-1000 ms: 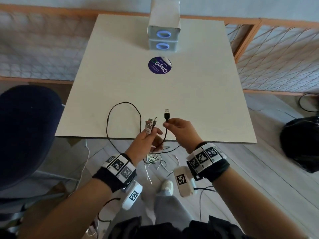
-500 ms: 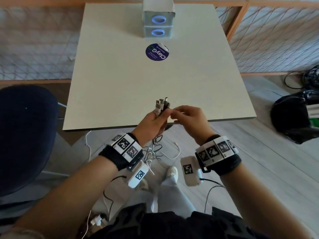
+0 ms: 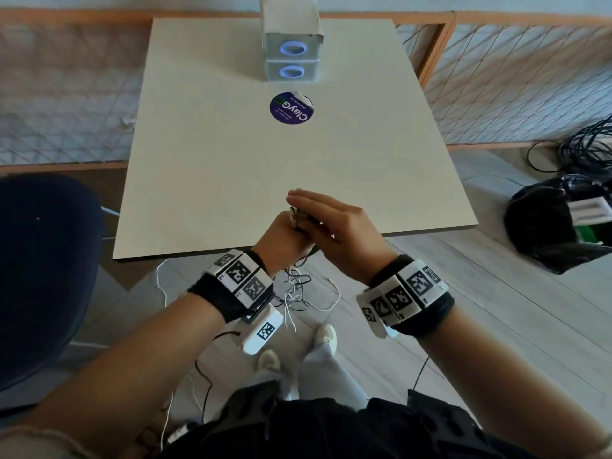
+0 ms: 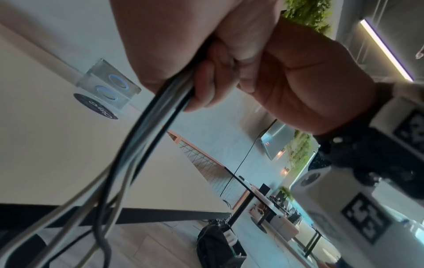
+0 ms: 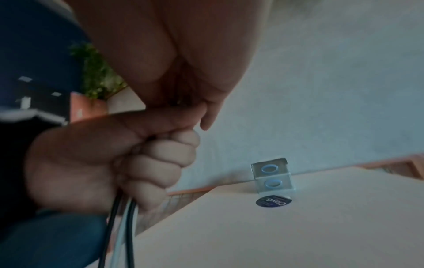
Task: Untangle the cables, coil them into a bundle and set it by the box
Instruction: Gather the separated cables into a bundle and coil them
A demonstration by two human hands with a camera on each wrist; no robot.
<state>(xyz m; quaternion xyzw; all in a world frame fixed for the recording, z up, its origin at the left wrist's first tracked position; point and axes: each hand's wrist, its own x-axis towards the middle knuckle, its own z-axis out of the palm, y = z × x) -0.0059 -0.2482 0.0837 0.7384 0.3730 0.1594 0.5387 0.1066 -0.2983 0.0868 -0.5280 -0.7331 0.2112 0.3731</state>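
Several black and white cables [image 3: 296, 286] hang from my left hand [image 3: 281, 240], past the table's front edge toward the floor. My left hand grips them in a fist just below their plug ends [image 3: 295, 218], as the left wrist view shows on the cables [image 4: 142, 145]. My right hand [image 3: 324, 217] lies over the plug tops with straight fingers, its palm down on the fist. In the right wrist view the cables [image 5: 119, 226] drop from the left fist [image 5: 114, 154]. The grey box [image 3: 291, 58] with two blue rings stands at the table's far edge.
A round purple sticker [image 3: 291, 107] lies on the beige table [image 3: 231, 160] just in front of the box. A dark blue chair [image 3: 43, 276] stands at the left. A black bag [image 3: 556, 223] and loose dark cords [image 3: 589, 144] lie on the floor at the right.
The right hand brought its black plug to the left hand's bunch, let go, and now lies flat over the plug ends. The cable loop has left the tabletop.
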